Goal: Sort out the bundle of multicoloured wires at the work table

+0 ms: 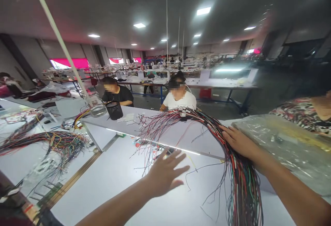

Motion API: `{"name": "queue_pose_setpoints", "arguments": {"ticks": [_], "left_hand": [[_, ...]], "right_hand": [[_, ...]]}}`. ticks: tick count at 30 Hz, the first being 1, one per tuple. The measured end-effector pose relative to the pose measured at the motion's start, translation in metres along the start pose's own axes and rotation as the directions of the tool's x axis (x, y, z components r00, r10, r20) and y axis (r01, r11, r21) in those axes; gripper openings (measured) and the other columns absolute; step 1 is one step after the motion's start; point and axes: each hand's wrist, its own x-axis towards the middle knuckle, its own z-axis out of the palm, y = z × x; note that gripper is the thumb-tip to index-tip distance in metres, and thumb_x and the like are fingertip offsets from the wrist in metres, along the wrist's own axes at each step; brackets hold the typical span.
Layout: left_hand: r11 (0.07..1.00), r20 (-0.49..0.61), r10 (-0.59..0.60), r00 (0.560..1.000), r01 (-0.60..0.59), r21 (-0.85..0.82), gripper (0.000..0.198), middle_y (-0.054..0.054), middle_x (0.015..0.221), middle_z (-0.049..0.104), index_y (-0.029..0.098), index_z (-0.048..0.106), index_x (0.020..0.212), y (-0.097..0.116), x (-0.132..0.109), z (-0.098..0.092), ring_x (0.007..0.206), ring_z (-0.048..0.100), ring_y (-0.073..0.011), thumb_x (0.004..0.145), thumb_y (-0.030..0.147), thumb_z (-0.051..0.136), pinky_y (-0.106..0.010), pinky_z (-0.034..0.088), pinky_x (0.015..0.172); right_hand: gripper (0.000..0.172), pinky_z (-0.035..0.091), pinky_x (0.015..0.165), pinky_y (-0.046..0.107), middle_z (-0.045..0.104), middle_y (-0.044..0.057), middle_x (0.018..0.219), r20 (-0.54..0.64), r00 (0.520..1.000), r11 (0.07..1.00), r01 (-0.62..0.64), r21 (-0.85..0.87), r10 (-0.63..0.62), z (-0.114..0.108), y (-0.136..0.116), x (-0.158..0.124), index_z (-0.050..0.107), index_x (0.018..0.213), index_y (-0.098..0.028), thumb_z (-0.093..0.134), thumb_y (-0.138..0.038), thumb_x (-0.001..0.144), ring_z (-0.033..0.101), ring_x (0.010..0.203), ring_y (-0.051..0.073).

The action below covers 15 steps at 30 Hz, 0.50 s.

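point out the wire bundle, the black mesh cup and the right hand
wire bundle (240, 181): head view, on the hanging strands.
black mesh cup (114, 110): head view, on its side wall.
right hand (239, 142): head view, back of hand.

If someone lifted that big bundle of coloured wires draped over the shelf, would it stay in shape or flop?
Probably floppy: the wire bundle bends over the shelf edge and hangs down under the right hand. It would likely splay and snag, since loose strands already fan out near the left hand. So many strands suggest some weight, though I cannot be sure.
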Motion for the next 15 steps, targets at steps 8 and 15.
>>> {"name": "queue_pose_setpoints", "arguments": {"ticks": [8, 15], "left_hand": [[0.986, -0.1, -0.105, 0.989, 0.116, 0.117, 0.049, 0.001, 0.152, 0.028, 0.037, 0.041, 0.138, -0.054, -0.024, -0.03, 0.142, 0.02, -0.027, 0.091, 0.039, 0.051, -0.055, -0.004, 0.115], [0.986, -0.04, -0.154, 0.987, 0.156, 0.055, 0.053, -0.004, 0.147, 0.037, 0.029, 0.043, 0.138, -0.092, 0.004, -0.021, 0.14, 0.026, -0.0264, 0.09, 0.052, 0.046, -0.053, 0.005, 0.116]], "right_hand": [[0.054, 0.036, 0.102, 0.06, 0.024, 0.004, 0.154, 0.009, 0.998, 0.979, 0.058, -0.197, -0.057, 0.001, -0.053, -0.017, 0.047, 0.136, -0.033, 0.044, -0.054, 0.087, 0.023, 0.138, 0.038], [0.052, 0.038, 0.103, 0.051, 0.034, 0.002, 0.15, 0.03, 0.999, 0.924, -0.02, -0.382, 0.034, 0.007, -0.021, 0.011, 0.046, 0.137, -0.025, 0.033, -0.016, 0.088, 0.032, 0.134, 0.03]]}}
